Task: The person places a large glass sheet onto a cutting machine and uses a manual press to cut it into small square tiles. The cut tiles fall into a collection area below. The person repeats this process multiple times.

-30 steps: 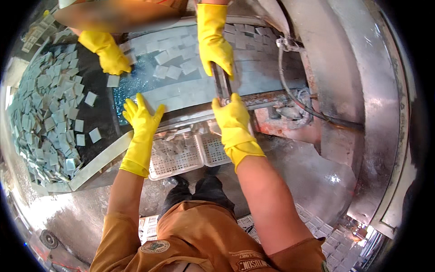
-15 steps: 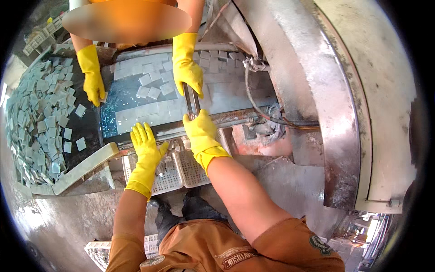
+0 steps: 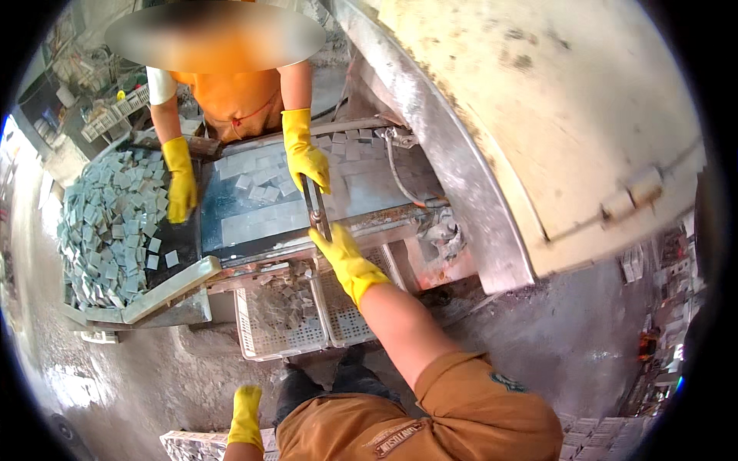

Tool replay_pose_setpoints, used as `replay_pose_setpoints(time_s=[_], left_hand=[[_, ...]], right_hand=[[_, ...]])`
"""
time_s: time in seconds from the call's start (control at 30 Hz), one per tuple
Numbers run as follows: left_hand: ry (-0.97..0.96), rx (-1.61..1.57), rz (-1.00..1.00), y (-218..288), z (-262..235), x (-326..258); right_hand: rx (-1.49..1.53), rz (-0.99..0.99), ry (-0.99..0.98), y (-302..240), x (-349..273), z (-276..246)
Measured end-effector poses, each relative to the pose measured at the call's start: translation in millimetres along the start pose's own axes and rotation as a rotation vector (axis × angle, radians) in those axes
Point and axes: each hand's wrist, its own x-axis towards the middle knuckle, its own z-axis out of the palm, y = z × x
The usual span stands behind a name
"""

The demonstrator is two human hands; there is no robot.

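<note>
In a yellow rubber glove, my right hand [image 3: 342, 257] is closed round the near end of a narrow metal bar [image 3: 315, 207] that lies across the wet conveyor belt [image 3: 338, 192]. At the bar's far end is the yellow-gloved hand [image 3: 307, 163] of a co-worker. Flat pale tiles [image 3: 265, 219] lie in rows on the belt under and beside the bar. My left hand [image 3: 246, 411], also gloved in yellow, hangs low by my left side, above a white crate [image 3: 184, 438]. Its fingers are hidden from view.
A big heap of small square tiles [image 3: 115, 230] covers the belt's left end, with the co-worker's other hand [image 3: 181, 192] beside it. Perforated crates [image 3: 284, 347], one with tile pieces, stand below the near edge. A large metal housing [image 3: 453, 146] and a hose [image 3: 396, 169] are at right.
My left hand has dropped from the belt's near edge down to my side. My view has shifted; my right hand and the co-worker's hand stay at the bar. The co-worker stands more upright.
</note>
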Motion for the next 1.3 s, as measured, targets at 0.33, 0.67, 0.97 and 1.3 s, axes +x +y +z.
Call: replay_pose_setpoints(time_s=[0.33,0.67,0.97,1.3], left_hand=[[-0.498,-0.245,-0.128,-75.7,95.3,-79.1],[0.094,-0.620,-0.142,-22.2,-88.9,132.1],[-0.250,-0.597,0.127,160.6,-96.0,153.9],[-0.659,-1.350,0.250,438.1,-132.1,164.3]], right_hand=[[-0.171,0.584,-0.168,277.6,-495.0,-128.0],[-0.077,1.441,-0.217,311.4,-805.3,-33.3],[0.285,1.384,0.528,313.8,-769.9,-38.7],[0.960,0.965,0.722,421.4,-786.8,-243.4]])
